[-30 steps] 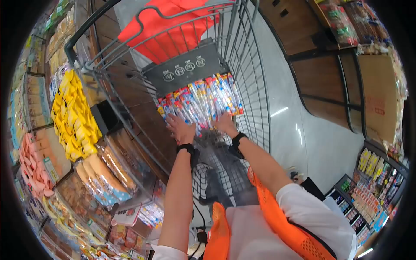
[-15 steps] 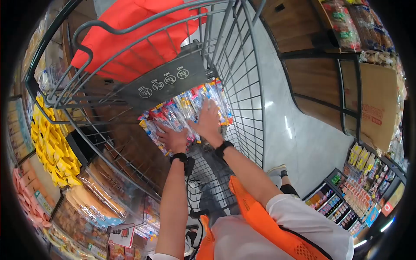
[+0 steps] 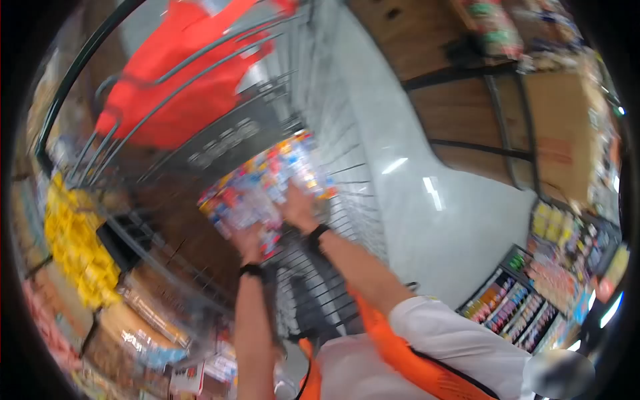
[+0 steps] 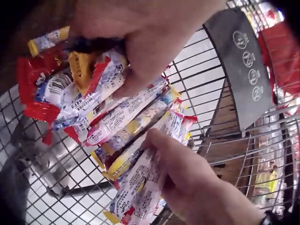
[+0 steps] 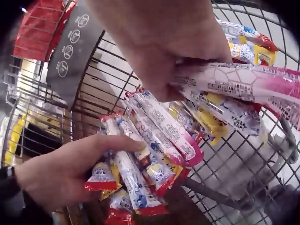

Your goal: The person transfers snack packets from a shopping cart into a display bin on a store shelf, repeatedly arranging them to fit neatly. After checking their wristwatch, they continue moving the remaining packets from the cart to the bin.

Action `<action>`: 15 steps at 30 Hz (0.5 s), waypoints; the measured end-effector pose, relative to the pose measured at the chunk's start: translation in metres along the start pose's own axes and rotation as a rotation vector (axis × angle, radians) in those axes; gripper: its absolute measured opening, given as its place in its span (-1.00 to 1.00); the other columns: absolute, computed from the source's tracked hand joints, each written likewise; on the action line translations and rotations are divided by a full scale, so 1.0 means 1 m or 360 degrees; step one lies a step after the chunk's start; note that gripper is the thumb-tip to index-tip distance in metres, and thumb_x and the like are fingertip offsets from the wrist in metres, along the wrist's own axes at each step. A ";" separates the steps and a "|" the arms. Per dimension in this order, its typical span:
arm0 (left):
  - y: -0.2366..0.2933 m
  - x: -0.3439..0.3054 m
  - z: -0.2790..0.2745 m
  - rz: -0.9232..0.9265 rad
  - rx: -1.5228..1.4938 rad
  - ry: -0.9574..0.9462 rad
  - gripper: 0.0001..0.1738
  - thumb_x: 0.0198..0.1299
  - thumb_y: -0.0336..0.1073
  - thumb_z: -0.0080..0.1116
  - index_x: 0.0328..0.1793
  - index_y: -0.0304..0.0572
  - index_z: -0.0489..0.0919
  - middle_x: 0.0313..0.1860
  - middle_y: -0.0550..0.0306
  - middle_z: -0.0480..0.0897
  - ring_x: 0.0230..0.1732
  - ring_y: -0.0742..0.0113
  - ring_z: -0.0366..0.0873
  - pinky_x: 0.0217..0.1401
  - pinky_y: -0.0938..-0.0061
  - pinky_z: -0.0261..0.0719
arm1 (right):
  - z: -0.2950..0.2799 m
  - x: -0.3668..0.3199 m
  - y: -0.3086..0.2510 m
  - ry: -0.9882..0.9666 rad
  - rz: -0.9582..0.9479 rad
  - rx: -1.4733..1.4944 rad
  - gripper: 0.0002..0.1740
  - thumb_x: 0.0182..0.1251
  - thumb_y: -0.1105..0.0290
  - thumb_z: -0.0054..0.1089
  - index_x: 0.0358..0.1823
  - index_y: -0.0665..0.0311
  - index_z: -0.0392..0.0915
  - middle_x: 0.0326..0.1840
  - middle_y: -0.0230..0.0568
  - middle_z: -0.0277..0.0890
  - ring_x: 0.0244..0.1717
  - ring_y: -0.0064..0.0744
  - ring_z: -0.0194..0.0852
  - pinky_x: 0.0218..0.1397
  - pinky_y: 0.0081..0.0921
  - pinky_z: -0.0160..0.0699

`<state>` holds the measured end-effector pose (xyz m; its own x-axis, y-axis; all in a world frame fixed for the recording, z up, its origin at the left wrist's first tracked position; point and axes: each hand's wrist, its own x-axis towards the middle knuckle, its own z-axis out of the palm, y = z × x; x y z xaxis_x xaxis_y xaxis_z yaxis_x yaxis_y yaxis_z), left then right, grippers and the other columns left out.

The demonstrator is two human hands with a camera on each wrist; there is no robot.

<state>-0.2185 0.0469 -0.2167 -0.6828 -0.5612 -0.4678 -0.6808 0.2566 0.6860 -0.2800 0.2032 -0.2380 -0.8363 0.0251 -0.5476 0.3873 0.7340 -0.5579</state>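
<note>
Slim plastic-wrapped snack sticks (image 3: 293, 163) lie side by side in a bundle inside a wire shopping cart (image 4: 37, 183). My left hand (image 3: 248, 241) grips sticks at the bundle's left end. In the left wrist view, this left hand (image 4: 150, 35) curls over red and yellow wrapper ends. At the other side, my right hand (image 3: 298, 208) grips more sticks. The right wrist view shows the right hand (image 5: 173, 44) around pink and white wrappers, its fingertips hidden beneath. There, the left thumb lies across several sticks (image 5: 136, 183) with red ends.
A grey panel with printed symbols (image 3: 223, 143) stands beyond the bundle, with red cloth (image 3: 173, 87) behind it. Shelves of bread (image 3: 143, 327) and yellow packets (image 3: 73, 240) flank the cart's left. Wooden display units (image 3: 460, 120) and a cardboard box (image 3: 557, 140) stand right of the grey floor.
Both hands lay spread on the sticks earlier; now their fingers curl round them. The cart has shifted left in the head view, which is now blurred.
</note>
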 end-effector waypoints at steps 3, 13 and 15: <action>-0.037 -0.010 -0.005 -0.0238 -0.0780 -0.0285 -0.02 -0.01 -0.65 0.27 0.60 -0.26 0.13 0.44 -0.11 0.42 0.38 0.05 0.43 0.42 0.17 0.44 | -0.022 -0.024 0.007 -0.0273 0.0204 0.0160 0.00 -0.07 0.19 0.44 0.44 0.46 0.27 0.26 0.31 0.46 0.30 0.21 0.43 0.35 0.00 0.42; 0.016 -0.096 -0.052 -0.0136 -0.0841 -0.0583 0.20 -0.06 -0.66 0.28 0.71 -0.28 -0.14 0.57 -0.17 0.23 0.50 0.07 0.27 0.57 0.17 0.19 | -0.015 -0.108 -0.007 -0.0177 -0.0056 0.0663 0.09 0.03 0.02 0.41 0.46 0.62 0.17 0.31 0.40 0.43 0.34 0.19 0.44 0.39 -0.20 0.43; 0.015 -0.116 -0.067 -0.0012 -0.0816 -0.0737 0.20 -0.06 -0.64 0.28 0.71 -0.28 -0.13 0.56 -0.17 0.23 0.49 0.06 0.28 0.58 0.19 0.18 | -0.019 -0.128 -0.018 -0.0289 -0.0066 0.0742 0.10 0.03 0.00 0.41 0.46 0.64 0.17 0.29 0.38 0.45 0.30 0.16 0.48 0.35 -0.21 0.46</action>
<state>-0.1322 0.0627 -0.1145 -0.7990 -0.1385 -0.5851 -0.5526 -0.2145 0.8054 -0.1870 0.2000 -0.1462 -0.7898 -0.1468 -0.5955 0.5218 0.3492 -0.7783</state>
